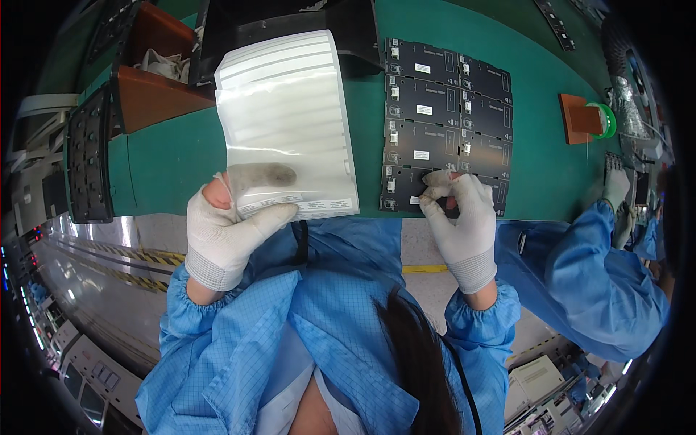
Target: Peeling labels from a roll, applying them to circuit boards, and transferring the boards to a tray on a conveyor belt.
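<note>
- In the head view, we see small white labels (424, 110) on the upper three black boards (436, 148) of the left column, beyond the right fingers as we look away from the body.
- The nearest board in that column also shows a pale label (415, 201), just beside the right thumb; we cannot tell whether it lies flat.
- On the right column, past and beside the right fingers, we make out no matching label, though our right hand (464, 221) hides part of the nearest board. So we judge the left column mostly or wholly done, and the right column not.
- The thumb and forefinger of that hand curl toward each other over the nearest board; we cannot tell whether anything is between them.
- Our left hand (217, 239) pinches a pale sheet (286, 119) at its near left corner, thumb on top, a finger showing darkly through from beneath.
- The sheet spreads away from the left fingers, glossy and slightly wavy, raised above the green tabletop (174, 163). Its far part has plain pale strips; fine printed rows remain along the near edge, just beside the left thumb.
</note>
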Demonstrator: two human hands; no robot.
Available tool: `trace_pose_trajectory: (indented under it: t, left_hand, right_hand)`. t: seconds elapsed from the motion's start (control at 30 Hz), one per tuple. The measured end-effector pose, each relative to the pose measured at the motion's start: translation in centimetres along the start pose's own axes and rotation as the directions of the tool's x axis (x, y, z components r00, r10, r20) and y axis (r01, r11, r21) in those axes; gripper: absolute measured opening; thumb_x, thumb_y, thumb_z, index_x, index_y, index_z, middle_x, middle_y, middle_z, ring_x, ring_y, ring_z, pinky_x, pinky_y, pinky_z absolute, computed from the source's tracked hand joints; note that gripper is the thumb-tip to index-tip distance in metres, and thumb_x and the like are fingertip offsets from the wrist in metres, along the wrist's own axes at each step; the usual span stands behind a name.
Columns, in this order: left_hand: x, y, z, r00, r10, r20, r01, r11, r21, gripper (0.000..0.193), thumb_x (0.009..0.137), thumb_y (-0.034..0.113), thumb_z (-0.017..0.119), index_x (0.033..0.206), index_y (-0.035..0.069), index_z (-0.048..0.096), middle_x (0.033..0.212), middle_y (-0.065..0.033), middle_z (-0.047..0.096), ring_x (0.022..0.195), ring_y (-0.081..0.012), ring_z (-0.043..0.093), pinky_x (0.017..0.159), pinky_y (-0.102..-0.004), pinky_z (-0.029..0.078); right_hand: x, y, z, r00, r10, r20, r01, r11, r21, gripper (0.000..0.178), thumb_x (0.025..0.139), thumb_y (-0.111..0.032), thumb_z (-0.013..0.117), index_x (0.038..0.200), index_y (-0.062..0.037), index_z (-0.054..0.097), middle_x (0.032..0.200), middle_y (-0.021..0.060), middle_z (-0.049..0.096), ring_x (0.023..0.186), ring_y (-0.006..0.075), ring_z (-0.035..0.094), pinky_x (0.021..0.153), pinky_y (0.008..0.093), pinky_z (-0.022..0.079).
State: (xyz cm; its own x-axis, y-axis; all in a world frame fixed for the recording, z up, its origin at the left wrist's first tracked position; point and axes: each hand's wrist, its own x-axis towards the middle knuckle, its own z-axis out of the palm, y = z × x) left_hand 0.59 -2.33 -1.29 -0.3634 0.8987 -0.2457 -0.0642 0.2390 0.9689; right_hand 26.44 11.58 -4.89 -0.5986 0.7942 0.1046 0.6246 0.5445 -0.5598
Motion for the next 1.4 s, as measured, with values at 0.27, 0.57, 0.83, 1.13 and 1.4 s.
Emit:
trace_pose_trajectory:
  t: [0.27, 0.57, 0.83, 1.13, 1.4]
  left_hand:
    - [0.0, 0.1, 0.0, 1.0, 0.015, 0.024, -0.013, 0.996, -0.084, 0.042, 0.082, -0.003, 0.071, 0.122, -0.003, 0.06, 0.114, -0.012, 0.068, 0.102, -0.0167, 0.065, 0.09, -0.029, 0.051]
    - [0.2, 1.6, 1.2, 0.999, -0.013, 0.032, 0.013, 1.0, -0.006, 0.036, 0.082, 0.001, 0.07, 0.117, -0.002, 0.06, 0.111, -0.0122, 0.068, 0.103, -0.0181, 0.065, 0.089, -0.0298, 0.053]
    - [0.5, 2.9, 1.8, 0.999, -0.044, 0.033, 0.038, 0.989, 0.145, 0.035, 0.081, 0.006, 0.072, 0.114, 0.001, 0.062, 0.107, -0.0104, 0.07, 0.1, -0.0179, 0.067, 0.086, -0.0294, 0.055]
    - [0.9, 1.5, 1.3, 1.0, -0.001, 0.027, 0.001, 1.0, -0.01, 0.041, 0.08, 0.001, 0.073, 0.119, -0.001, 0.06, 0.11, -0.0099, 0.067, 0.099, -0.017, 0.065, 0.086, -0.0292, 0.052]
    - [1.0, 0.5, 0.6, 0.997, 0.072, -0.04, -0.072, 0.997, 0.001, 0.041, 0.078, -0.004, 0.072, 0.117, -0.003, 0.061, 0.108, -0.0093, 0.068, 0.099, -0.0162, 0.063, 0.088, -0.029, 0.05]
  right_hand:
    - [0.0, -2.4, 0.3, 0.983, -0.183, -0.01, 0.173, 0.942, -0.287, 0.037, 0.073, -0.004, 0.069, 0.109, -0.0072, 0.06, 0.091, 0.0086, 0.056, 0.085, 0.0298, 0.052, 0.078, 0.04, 0.037]
    - [2.2, -5.8, -2.3, 0.9, -0.389, -0.197, 0.414, 0.904, 0.105, 0.043, 0.068, 0.002, 0.073, 0.109, -0.0003, 0.063, 0.102, 0.0147, 0.062, 0.094, 0.0326, 0.058, 0.088, 0.0419, 0.044]
    - [4.8, -8.7, 0.7, 0.809, -0.533, -0.248, 0.557, 0.83, 0.034, 0.034, 0.066, -0.004, 0.078, 0.098, -0.0074, 0.067, 0.088, 0.0046, 0.064, 0.086, 0.026, 0.059, 0.079, 0.0384, 0.04]
    - [4.7, -5.4, -1.8, 0.972, -0.088, -0.218, 0.212, 0.733, 0.647, 0.037, 0.082, 0.005, 0.068, 0.117, 0.0052, 0.054, 0.095, 0.0103, 0.061, 0.086, 0.0145, 0.06, 0.076, 0.026, 0.049]
    - [10.8, 11.5, -7.2, 0.983, 0.115, -0.142, -0.023, 0.848, 0.529, 0.035, 0.088, -0.005, 0.063, 0.12, 0.0067, 0.055, 0.09, 0.0026, 0.062, 0.086, 0.007, 0.056, 0.082, 0.0221, 0.044]
